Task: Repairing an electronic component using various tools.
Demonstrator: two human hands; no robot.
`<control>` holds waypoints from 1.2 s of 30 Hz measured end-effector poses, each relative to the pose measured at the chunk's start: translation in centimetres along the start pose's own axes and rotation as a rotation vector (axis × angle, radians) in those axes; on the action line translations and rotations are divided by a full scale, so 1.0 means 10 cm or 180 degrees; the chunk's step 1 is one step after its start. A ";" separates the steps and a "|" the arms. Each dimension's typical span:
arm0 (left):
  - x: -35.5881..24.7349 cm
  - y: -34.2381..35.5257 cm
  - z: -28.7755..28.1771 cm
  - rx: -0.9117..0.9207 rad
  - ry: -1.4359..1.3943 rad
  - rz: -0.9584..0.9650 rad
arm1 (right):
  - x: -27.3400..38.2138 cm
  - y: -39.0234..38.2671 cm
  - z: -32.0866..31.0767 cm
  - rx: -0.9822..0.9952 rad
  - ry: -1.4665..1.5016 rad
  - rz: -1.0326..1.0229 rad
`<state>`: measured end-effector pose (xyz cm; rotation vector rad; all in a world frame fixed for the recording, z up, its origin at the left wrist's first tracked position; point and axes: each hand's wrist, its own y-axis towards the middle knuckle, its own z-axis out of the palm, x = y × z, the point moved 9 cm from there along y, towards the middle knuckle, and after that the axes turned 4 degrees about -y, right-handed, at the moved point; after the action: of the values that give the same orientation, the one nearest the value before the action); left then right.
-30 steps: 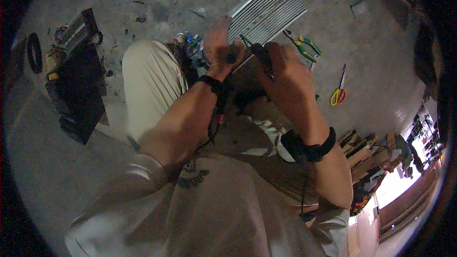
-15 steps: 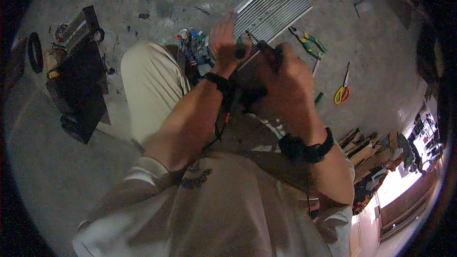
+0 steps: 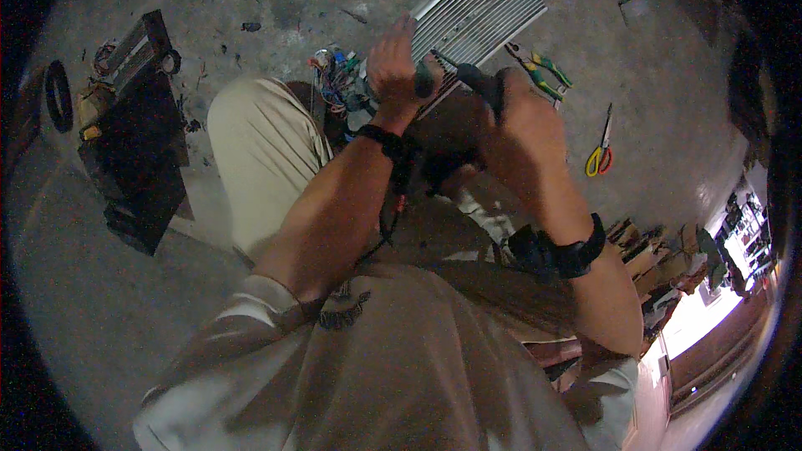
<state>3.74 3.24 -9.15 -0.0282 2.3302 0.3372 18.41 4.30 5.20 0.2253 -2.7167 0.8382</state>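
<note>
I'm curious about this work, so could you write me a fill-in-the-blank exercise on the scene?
The dark-handled tool is gripped by the person's ____ hand.
One handle loop of the scissors is red; the other is ____.
In the picture, the wire tangle lies to the ____ of the ribbed metal panel.

Missing words: right; yellow; left.
</note>
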 end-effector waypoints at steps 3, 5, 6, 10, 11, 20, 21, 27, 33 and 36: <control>0.09 0.01 0.07 0.0293 -0.0071 -0.0339 | -0.16 -0.03 -0.03 -0.0095 0.0268 0.0425; 0.10 0.01 0.09 0.0330 -0.0190 -0.0404 | -0.18 -0.06 -0.07 -0.0085 0.0313 0.0356; 0.06 0.02 0.04 0.0156 -0.0224 -0.0248 | -0.14 -0.06 -0.06 0.0017 -0.0051 0.0187; 0.02 0.02 0.02 0.0025 -0.0136 -0.0109 | 0.08 -0.05 -0.02 0.0173 -0.1366 -0.0689; 0.04 0.01 0.03 0.0087 -0.0086 -0.0170 | 0.16 -0.06 0.00 0.0176 -0.1640 -0.1003; 0.07 0.02 0.04 0.0176 -0.0053 -0.0240 | 0.09 0.14 0.04 -0.0100 -0.0174 0.0182; 0.06 0.03 0.03 0.0131 -0.0113 -0.0211 | 0.10 0.15 0.07 -0.0076 -0.0043 0.0235; 0.07 0.03 0.05 0.0194 -0.0124 -0.0279 | 0.23 0.01 0.13 -0.0004 -0.0175 -0.0309; 0.04 0.03 0.01 0.0139 -0.0216 -0.0228 | 0.25 -0.11 0.39 0.0318 -0.1003 -0.0880; -0.01 0.09 -0.03 -0.0158 -0.0260 0.0002 | 0.21 -0.11 0.45 0.0251 -0.0649 -0.0674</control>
<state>3.47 3.97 -8.65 -0.0374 2.2409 0.3895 15.61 0.68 2.89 0.6359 -2.7808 0.9043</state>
